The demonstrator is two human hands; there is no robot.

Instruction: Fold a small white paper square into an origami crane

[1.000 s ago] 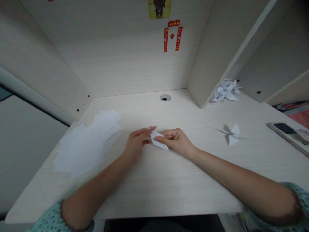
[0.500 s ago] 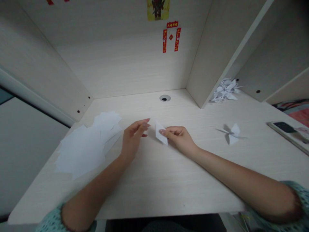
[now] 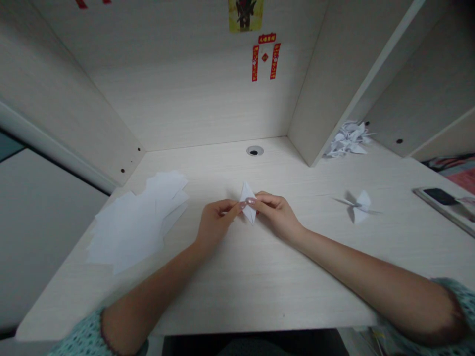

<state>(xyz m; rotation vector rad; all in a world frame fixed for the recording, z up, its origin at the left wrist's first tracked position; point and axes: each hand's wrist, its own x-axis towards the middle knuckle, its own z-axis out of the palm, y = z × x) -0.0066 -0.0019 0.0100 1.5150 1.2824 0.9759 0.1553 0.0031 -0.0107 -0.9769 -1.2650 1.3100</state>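
Note:
A small white folded paper (image 3: pixel 247 190), diamond-shaped with creases down its middle, is held just over the desk in the centre. My left hand (image 3: pixel 218 217) pinches its left edge between thumb and fingers. On the other side my right hand (image 3: pixel 276 210) grips the right edge, and the two thumb tips nearly meet on its front face. Fingers behind the paper are partly hidden. Over to the right, a finished-looking paper crane (image 3: pixel 359 206) with spread wings stands on the desk. Loose white paper sheets (image 3: pixel 133 222) lie in an overlapping spread left of my hands.
A heap of folded white paper pieces (image 3: pixel 349 139) sits beyond the upright divider (image 3: pixel 315 123) at the back right. A phone (image 3: pixel 443 200) lies near the right edge. A round cable hole (image 3: pixel 255 151) is set in the desk (image 3: pixel 237 282) near the back panel.
My left hand has moved right and closed on the folded paper, which my right hand held alone before. The paper has turned and now shows its creased face.

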